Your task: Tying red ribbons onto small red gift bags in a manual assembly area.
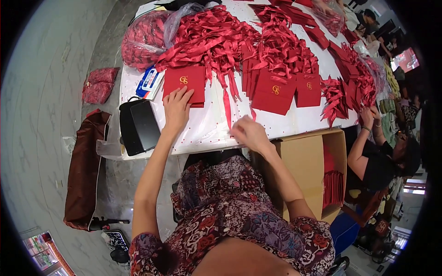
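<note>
My left hand [177,109] lies with its fingers flat on the lower part of a small stack of flat red paper bags [184,77] with a gold emblem. To its right, over the front of the table, my right hand [251,133] has curled fingers and is slightly smeared; whatever it may pinch is hidden. The end of a red ribbon [227,108] hangs down close to those fingertips. Behind both hands spreads a big tangled heap of red ribbons [216,39]. More red bags [275,90] with gold emblems lie fanned to the right.
A black case with a dark phone-like slab [144,125] sits at the table's left corner, by a blue-and-white packet [149,83]. An open cardboard box [299,170] with red bags stands front right. A co-worker's hands [368,117] are at the table's right end.
</note>
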The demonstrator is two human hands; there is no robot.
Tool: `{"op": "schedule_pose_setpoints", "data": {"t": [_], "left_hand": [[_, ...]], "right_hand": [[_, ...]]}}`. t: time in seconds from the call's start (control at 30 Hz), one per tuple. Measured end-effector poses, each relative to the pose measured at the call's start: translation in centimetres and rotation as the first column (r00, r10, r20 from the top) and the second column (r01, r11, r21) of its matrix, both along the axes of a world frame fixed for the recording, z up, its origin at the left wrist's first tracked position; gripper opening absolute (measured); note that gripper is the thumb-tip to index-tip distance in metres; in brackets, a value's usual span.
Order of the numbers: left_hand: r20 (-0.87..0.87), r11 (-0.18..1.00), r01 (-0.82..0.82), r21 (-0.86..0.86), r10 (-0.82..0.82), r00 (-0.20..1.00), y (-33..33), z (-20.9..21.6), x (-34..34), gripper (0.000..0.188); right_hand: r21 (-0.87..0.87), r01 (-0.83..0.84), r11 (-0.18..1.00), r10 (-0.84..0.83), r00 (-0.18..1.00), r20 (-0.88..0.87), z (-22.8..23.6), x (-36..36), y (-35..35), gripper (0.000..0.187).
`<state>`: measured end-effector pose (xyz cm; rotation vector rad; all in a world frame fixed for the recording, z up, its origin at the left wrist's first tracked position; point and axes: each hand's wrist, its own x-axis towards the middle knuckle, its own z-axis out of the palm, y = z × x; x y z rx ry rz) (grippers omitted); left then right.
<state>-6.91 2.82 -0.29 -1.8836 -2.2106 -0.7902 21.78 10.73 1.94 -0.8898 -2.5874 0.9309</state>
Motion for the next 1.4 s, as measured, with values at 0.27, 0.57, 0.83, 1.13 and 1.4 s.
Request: {"op": "schedule_pose_setpoints", "data": {"t": [0.27,0.57,0.83,1.13,1.4], "left_hand": [[-0.019,0.982,0.055,0.179,-0.052,0.998,-3.7,2.3,3.1,0.042],[-0.012,0.984,0.112,0.140,-0.112,0.994,-10.4,0.4,10.0,0.050],[0.276,0.972,0.234,0.028,-0.232,0.933,-10.2,0.4,11.5,0.041],[0.195,0.999,0.025,0.035,-0.031,0.980,-4.2,0.6,7.3,0.037],[0.107,0.996,0.029,-0.084,-0.020,0.994,-3.7,0.9,7.1,0.047]], "right_hand": [[0.120,0.346,0.930,-0.309,0.917,-0.254,-0.7,-7.6,3.8,0.026],[0.167,0.475,0.864,-0.417,0.861,-0.290,-3.9,-10.6,7.1,0.022],[-0.068,0.405,0.912,-0.378,0.764,-0.522,-2.1,-9.5,6.7,0.017],[-0.319,0.183,0.930,-0.360,0.629,-0.689,-0.6,-7.7,4.7,0.009],[-0.564,-0.142,0.814,-0.400,0.567,-0.720,5.5,-2.0,0.2,0.009]]}}
